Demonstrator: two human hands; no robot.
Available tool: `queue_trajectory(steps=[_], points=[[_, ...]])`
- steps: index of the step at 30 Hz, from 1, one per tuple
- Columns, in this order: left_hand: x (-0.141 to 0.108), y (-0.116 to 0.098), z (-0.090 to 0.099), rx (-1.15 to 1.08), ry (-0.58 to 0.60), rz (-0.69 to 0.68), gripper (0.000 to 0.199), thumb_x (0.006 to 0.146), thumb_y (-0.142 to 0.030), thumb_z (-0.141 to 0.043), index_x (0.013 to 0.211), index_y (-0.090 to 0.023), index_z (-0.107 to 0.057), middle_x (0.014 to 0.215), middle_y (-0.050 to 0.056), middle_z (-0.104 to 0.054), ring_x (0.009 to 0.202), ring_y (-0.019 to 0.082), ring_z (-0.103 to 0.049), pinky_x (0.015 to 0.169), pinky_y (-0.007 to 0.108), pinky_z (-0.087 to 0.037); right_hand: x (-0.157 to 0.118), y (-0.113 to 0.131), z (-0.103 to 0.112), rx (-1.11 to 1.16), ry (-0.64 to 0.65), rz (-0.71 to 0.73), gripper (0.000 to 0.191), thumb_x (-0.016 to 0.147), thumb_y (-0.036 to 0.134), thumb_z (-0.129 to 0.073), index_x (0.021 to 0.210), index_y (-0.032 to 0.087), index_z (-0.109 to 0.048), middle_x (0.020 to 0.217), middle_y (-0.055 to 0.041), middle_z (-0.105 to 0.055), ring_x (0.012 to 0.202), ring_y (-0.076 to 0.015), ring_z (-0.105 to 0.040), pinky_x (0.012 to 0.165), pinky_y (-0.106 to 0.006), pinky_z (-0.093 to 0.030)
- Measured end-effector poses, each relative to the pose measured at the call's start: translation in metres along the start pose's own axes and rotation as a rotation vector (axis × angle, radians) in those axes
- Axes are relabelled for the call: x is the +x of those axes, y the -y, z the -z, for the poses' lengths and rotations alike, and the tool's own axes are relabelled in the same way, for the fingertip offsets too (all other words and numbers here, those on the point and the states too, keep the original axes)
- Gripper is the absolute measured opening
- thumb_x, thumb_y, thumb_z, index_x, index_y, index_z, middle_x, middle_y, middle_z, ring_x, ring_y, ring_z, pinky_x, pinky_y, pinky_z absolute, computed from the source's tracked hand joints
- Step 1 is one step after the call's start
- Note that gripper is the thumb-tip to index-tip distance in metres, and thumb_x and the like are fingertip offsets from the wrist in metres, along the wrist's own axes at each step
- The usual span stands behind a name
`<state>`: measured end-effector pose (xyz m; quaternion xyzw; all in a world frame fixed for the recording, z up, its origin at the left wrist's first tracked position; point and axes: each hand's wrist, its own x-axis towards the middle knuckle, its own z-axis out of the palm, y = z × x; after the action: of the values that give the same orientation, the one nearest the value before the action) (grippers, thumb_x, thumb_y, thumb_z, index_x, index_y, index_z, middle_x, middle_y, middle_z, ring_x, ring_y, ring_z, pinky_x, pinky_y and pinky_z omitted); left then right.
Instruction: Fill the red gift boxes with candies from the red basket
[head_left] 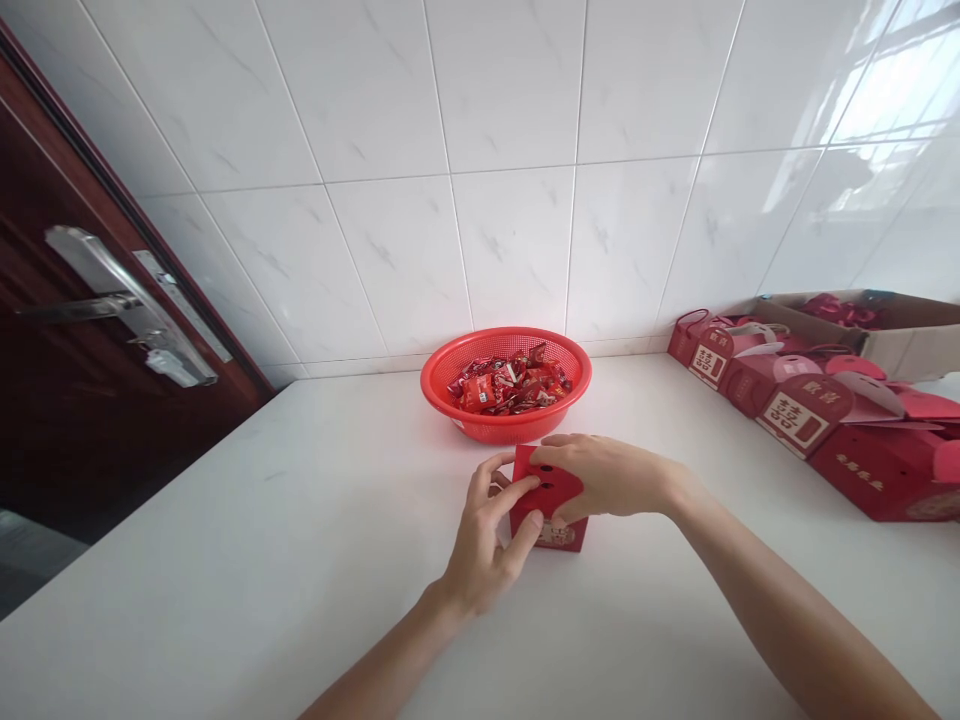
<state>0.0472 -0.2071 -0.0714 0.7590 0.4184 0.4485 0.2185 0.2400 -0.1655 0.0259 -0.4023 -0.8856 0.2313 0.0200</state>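
Observation:
A small red paper candy box [561, 492] with holes in its top flap and a pale printed emblem on the front stands on the white tabletop. My left hand [484, 545] holds it from the left, the index finger on the flap and the thumb at the front. Curved over the top and right side is my right hand [619, 475], its fingers closed on the folded flaps; parts of the box are hidden under it. Just behind the box sits a red plastic basket [435, 392] of wrapped candies [517, 387].
Along the right side stand several red and pink boxes [795, 415] with handles. Behind them is an open cardboard box [926, 340] with red items inside. A tiled wall [510, 230] backs the table [315, 520]; a dark red door [90, 400] with a metal handle is at left.

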Motion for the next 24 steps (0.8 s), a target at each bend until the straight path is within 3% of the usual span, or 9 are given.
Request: queue_trajectory(steps=[5,10,13,18,21,24], points=[[0.000,0.004,0.003,-0.032,0.021,0.017,0.030,0.093,-0.034,-0.055,0.118,-0.024,-0.067,0.137,0.012,-0.046,0.108,0.023,-0.058,0.095,0.044,-0.055,-0.001,-0.003,0.004,-0.028,0.012,0.059,0.029,0.072,0.024,-0.073,0.098,0.023,-0.061,0.097,-0.0019,-0.063,0.087,-0.0204,-0.060,0.065,-0.027,-0.040],[-0.001,0.005,0.003,0.001,0.071,-0.018,0.034,0.089,-0.041,-0.063,0.120,-0.029,-0.069,0.148,0.010,-0.039,0.133,0.032,-0.045,0.110,0.051,-0.043,-0.008,-0.013,0.008,-0.010,0.013,0.136,0.046,0.065,0.039,-0.082,0.105,0.022,-0.065,0.103,-0.0041,-0.066,0.094,-0.0236,-0.062,0.072,-0.030,-0.047],[-0.001,0.004,-0.001,-0.025,0.107,-0.006,0.034,0.092,-0.042,-0.060,0.123,-0.031,-0.067,0.142,0.009,-0.046,0.132,0.029,-0.047,0.110,0.048,-0.044,-0.014,-0.017,0.002,0.004,-0.027,0.165,0.047,0.070,0.032,-0.079,0.114,0.023,-0.064,0.110,-0.0055,-0.065,0.102,-0.0250,-0.062,0.080,-0.033,-0.051],[-0.001,0.006,-0.006,-0.042,0.016,0.058,0.037,0.089,-0.046,-0.064,0.122,-0.029,-0.067,0.130,0.010,-0.052,0.121,0.027,-0.056,0.102,0.044,-0.052,-0.026,-0.008,-0.032,-0.103,-0.328,0.073,0.058,0.081,0.012,-0.060,0.137,0.023,-0.051,0.139,-0.0139,-0.053,0.130,-0.0299,-0.049,0.104,-0.046,-0.046],[0.000,0.006,-0.008,-0.031,-0.038,0.101,0.039,0.087,-0.049,-0.065,0.121,-0.029,-0.068,0.129,0.010,-0.052,0.122,0.028,-0.056,0.103,0.046,-0.052,-0.029,0.003,-0.062,-0.177,-0.436,0.029,0.067,0.085,0.020,-0.060,0.148,0.019,-0.040,0.157,-0.0201,-0.032,0.147,-0.0367,-0.028,0.114,-0.057,-0.036],[-0.001,0.003,-0.008,-0.050,-0.025,0.109,0.038,0.089,-0.049,-0.063,0.122,-0.029,-0.067,0.130,0.010,-0.051,0.123,0.027,-0.054,0.104,0.047,-0.050,-0.025,0.011,-0.086,-0.200,-0.500,-0.071,0.071,0.088,0.036,-0.063,0.151,0.016,-0.037,0.161,-0.0242,-0.024,0.149,-0.0425,-0.023,0.114,-0.063,-0.033]])
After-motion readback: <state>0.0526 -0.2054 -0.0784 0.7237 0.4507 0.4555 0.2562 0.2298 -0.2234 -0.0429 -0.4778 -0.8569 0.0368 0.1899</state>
